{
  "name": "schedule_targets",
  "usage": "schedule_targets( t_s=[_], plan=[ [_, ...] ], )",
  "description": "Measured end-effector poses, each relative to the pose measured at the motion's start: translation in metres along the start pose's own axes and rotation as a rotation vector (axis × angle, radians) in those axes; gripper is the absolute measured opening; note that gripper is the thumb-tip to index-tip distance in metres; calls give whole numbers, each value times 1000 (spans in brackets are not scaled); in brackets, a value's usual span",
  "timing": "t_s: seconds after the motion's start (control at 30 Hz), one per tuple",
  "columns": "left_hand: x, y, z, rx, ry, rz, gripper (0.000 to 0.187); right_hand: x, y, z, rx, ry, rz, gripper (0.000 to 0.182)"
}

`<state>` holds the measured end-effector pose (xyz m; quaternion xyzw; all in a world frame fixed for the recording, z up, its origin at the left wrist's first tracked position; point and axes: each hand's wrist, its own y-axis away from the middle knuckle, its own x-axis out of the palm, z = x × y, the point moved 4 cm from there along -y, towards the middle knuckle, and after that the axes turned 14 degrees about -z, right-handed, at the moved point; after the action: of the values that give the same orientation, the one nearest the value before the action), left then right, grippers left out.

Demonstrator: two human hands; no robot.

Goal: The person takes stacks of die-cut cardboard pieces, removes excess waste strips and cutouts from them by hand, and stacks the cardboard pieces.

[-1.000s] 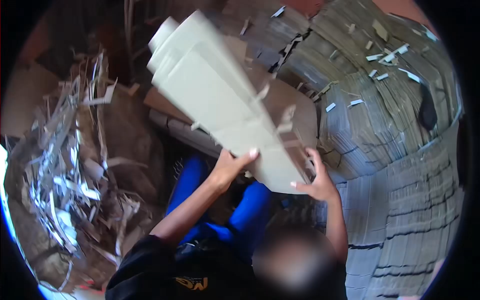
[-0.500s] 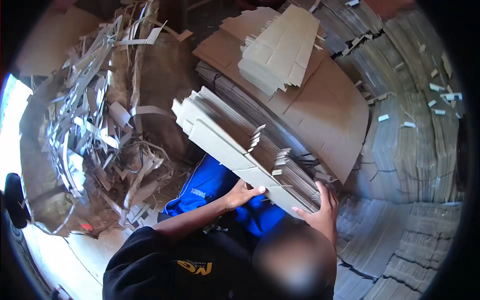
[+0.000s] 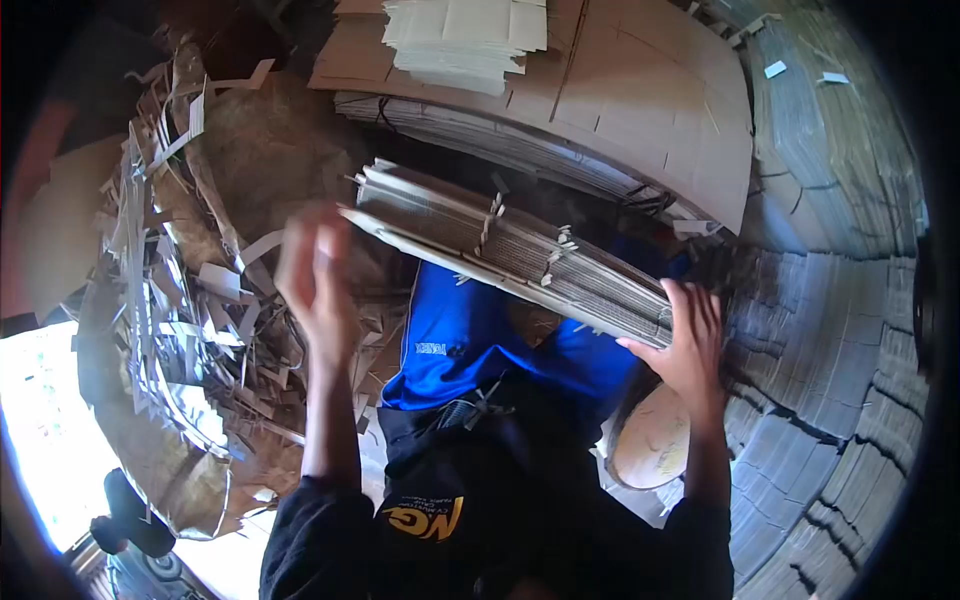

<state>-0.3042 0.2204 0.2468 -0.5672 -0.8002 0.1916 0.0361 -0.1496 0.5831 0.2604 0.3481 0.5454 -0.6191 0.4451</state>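
A thick bundle of cut cardboard sheets (image 3: 520, 255) lies tilted above my lap, its edges facing up and small tabs sticking out. At its right end my right hand (image 3: 692, 338) grips it, thumb on the near side and fingers over the far side. Near the left end, my left hand (image 3: 318, 275) is raised and blurred by motion, its fingers apart and holding nothing. Beyond the bundle, a smaller stack of pale cardboard (image 3: 465, 40) rests on large brown cardboard sheets (image 3: 640, 100).
At the left is a large sack (image 3: 125, 400) with a heap of cardboard scraps (image 3: 185, 330). Bundled cardboard stacks (image 3: 800, 340) fill the right side. A round brown-topped object (image 3: 650, 440) stands beside my right leg. A dark object (image 3: 140, 515) is at the lower left.
My left hand has let go of the bundle and moved up and left. The bundle now lies flatter, with its edges turned up. The view has shifted and turned.
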Motion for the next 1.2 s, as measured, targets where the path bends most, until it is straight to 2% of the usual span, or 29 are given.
schedule_targets(
  t_s=[0.1,0.2,0.23,0.33,0.37,0.47,0.5,0.53,0.6,0.63,0.67,0.73,0.77,0.8,0.87,0.9,1.0,1.03,1.07,1.13,1.17,1.2],
  plan=[
    [4,-52,25,112,54,-79,38,-9,-3,-2,-48,30,11,89],
    [35,-56,39,73,123,324,45,-5,-5,0,-9,69,39,91],
    [43,-53,36,76,131,350,45,-4,-4,1,14,92,53,92],
    [72,-27,29,395,-545,634,51,-4,-8,-2,62,99,17,94],
    [75,-28,31,393,-531,638,51,-6,-8,-4,59,97,6,95],
    [68,-43,48,130,-215,662,52,-15,-1,-12,86,111,-7,91],
    [66,-48,53,141,-211,658,52,-15,-2,-17,103,111,-29,89],
    [60,-53,60,23,-35,608,55,-13,1,-23,111,112,-37,89],
    [53,-56,69,-230,308,507,60,-12,19,-49,283,-225,-180,83],
    [55,-56,72,-231,312,514,60,-11,26,-59,361,-389,-252,80],
    [56,-56,72,-295,402,488,59,-8,27,-54,366,-382,-250,80],
    [60,-57,68,-420,578,437,55,6,26,-34,609,-628,-282,76],
    [63,-58,63,-417,583,445,55,12,27,-31,727,-754,-304,75],
    [65,-55,54,-255,435,495,57,16,30,-35,727,-751,-310,75],
    [67,-50,36,73,134,570,60,28,38,-53,697,-968,-478,67],
    [66,-52,36,83,137,565,60,34,39,-60,674,-1078,-564,64],
    [56,-62,57,-329,493,87,57,52,39,-61,646,-1253,-536,60],
    [56,-61,58,-328,494,97,57,54,39,-58,640,-1339,-516,59],
    [60,-55,55,-236,503,254,55,55,39,-57,641,-1335,-520,59],
    [64,-39,52,-51,513,557,49,59,39,-57,747,-1113,-573,48],
    [63,-37,60,-54,513,556,49,59,40,-57,796,-1002,-597,42],
    [61,-40,76,-167,489,499,44,60,39,-57,793,-1003,-595,42]
  ],
)
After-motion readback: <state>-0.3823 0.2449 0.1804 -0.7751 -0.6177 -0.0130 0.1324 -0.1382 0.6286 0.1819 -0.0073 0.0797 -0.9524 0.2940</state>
